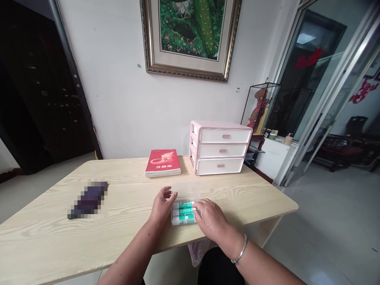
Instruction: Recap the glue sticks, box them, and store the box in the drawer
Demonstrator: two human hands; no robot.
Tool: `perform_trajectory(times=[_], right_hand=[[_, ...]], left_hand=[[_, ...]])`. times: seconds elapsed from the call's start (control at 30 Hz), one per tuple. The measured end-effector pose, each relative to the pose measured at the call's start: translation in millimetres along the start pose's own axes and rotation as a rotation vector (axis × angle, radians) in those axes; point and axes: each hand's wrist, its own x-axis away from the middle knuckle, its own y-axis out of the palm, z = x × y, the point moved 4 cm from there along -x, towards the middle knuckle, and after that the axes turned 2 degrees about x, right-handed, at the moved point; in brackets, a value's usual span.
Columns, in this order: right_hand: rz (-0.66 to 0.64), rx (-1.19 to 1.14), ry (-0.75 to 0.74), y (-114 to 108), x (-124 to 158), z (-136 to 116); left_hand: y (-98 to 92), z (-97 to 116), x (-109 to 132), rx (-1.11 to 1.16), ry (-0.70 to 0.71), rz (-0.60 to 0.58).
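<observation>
A shallow clear plastic box [172,220] lies near the table's front edge, its transparent lid [190,190] folded back toward the far side. Several white and green tubes [184,211], shaped like glue sticks, lie side by side in it. My left hand [162,202] is curled at the box's left side, thumb and fingers around the edge by the lid. From the right, my right hand [210,220] reaches over the box, with index finger and thumb closed at the right ends of the tubes. That hand hides the box's right side.
A red book [162,161] lies behind the box, and a pink and white drawer unit [222,148] stands at the back right, its drawers closed. A pixelated dark object [89,200] lies on the left of the wooden table [127,221]. A framed picture [190,65] hangs above.
</observation>
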Motion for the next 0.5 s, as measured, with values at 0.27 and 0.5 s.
perform_trajectory(times=[0.27,0.5], right_hand=[[-0.341,0.186,0.039,3.5,-45.1,2.9],[-0.317,0.237,0.206,3.3,-48.2,-10.1]], left_hand=[[-24.6,21.0,37.8,-0.378,0.282,0.113],[-1.6,42.2,61.1,-0.65,0.661,-0.218]])
